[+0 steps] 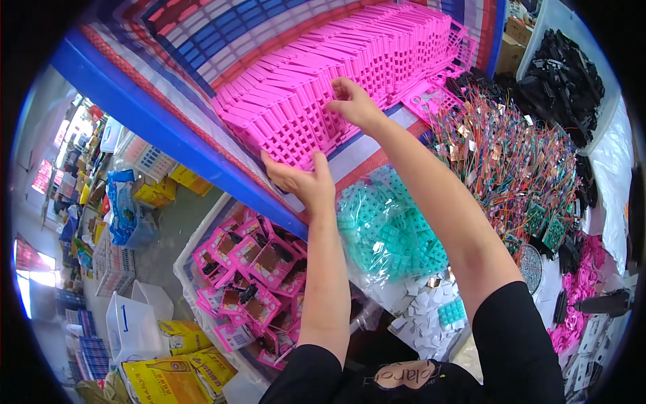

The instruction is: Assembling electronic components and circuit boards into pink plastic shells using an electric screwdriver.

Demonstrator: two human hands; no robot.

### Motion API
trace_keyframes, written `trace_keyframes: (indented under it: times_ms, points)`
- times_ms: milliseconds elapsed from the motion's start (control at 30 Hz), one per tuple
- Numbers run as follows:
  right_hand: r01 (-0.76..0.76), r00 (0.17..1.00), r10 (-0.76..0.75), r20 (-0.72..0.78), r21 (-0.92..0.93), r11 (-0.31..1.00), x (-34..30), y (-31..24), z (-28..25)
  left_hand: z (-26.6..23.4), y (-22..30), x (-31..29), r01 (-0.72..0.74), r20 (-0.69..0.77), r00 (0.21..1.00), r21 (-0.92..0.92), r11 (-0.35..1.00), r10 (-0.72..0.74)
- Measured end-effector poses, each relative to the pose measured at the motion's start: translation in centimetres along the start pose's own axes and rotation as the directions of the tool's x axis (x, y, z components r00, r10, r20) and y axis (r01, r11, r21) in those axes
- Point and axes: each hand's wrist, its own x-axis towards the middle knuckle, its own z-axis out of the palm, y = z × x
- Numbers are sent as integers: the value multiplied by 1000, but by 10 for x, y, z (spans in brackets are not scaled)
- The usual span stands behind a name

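Observation:
A long row of bright pink plastic casings with grid holes (336, 74) stands on edge, packed side by side. At its near left end, my left hand (299, 178) grips the lower edge of the end casings, thumb on one side and fingers on the other. My right hand (354, 106) is at the front face of the row, near its middle. Its thumb and fingers are apart and slightly bent, with nothing visible between them. Whether its fingertips touch the casings I cannot tell. A single pink casing (431, 99) lies flat beyond the right forearm.
A striped woven sheet (377, 158) lies under the row; a blue frame edge (168, 145) runs along the left. Nearby are a bag of teal keypads (390, 232), bundled coloured wires (505, 161), a bin of black parts (565, 81) and a crate (185, 269) of assembled pink units (259, 269).

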Motion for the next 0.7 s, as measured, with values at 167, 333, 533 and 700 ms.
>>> trace_keyframes:
  times_ms: [167,333,533,700]
  points:
    - [-63,998,56,39,180,982,-9,-12,0,-16,10,2,-46,38,998,69,997,43]
    - [-175,984,165,61,239,955,-11,-16,-10,-21,41,3,-106,97,990,36,994,102]
    - [-192,981,182,63,216,957,-6,-19,-13,-20,54,10,-90,141,987,99,991,75]
    - [-19,1000,16,25,98,995,0,-2,-6,-11,24,5,-63,126,990,19,998,60]
